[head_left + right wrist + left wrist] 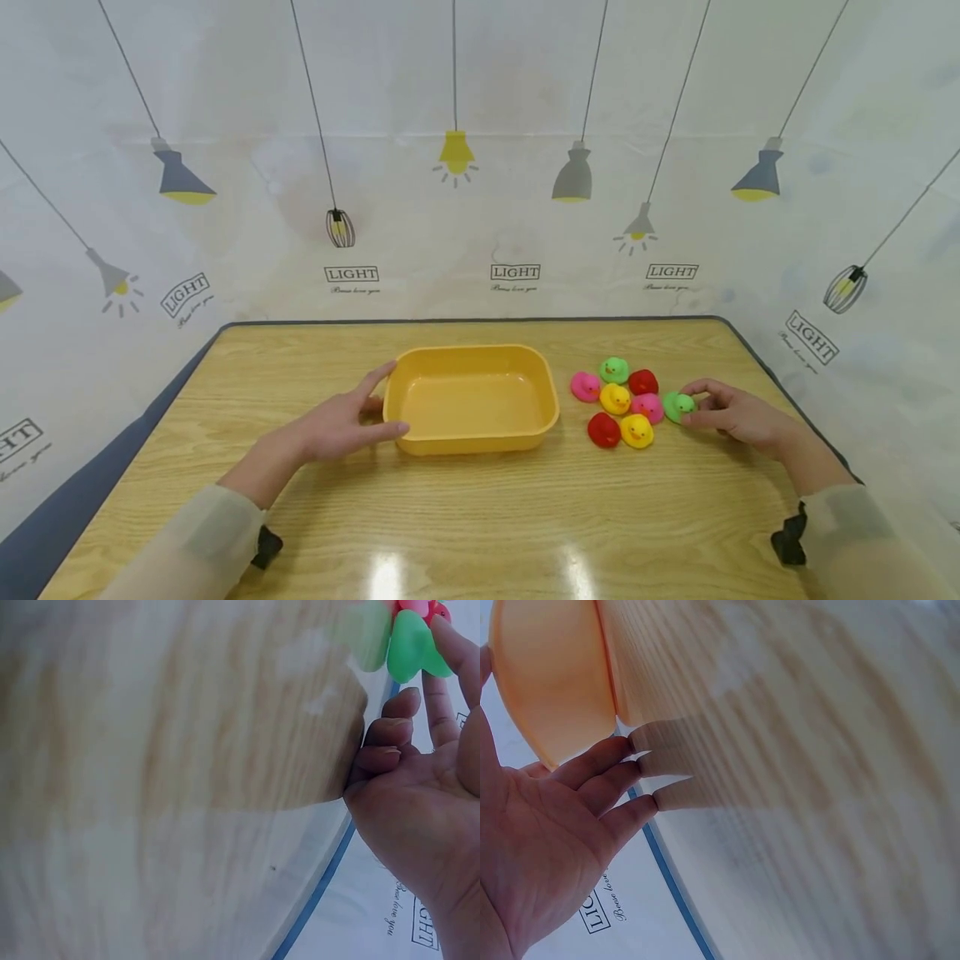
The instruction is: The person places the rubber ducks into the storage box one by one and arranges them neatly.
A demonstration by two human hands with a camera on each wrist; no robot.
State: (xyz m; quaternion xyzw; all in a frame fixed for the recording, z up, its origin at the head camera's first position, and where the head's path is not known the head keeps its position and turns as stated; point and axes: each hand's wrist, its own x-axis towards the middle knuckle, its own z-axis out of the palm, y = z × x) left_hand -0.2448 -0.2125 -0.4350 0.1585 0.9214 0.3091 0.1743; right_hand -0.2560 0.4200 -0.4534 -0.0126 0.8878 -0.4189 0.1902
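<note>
Seven other ducks (616, 400) lie between the green duck (675, 407) your right hand (742, 418) pinches and the yellow basin (472, 445), your left hand (337, 427) spread against its end, table (480, 525) beneath, printed sheet (517, 225) behind.

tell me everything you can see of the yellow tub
The yellow tub is a lidless rectangle with rounded corners, its longer sides running left to right. Its smooth, slightly glossy walls look like plastic. It sits upright on the wood-grain table, left of the toy ducks. The left hand touches its left end, thumb at the near corner.
</note>
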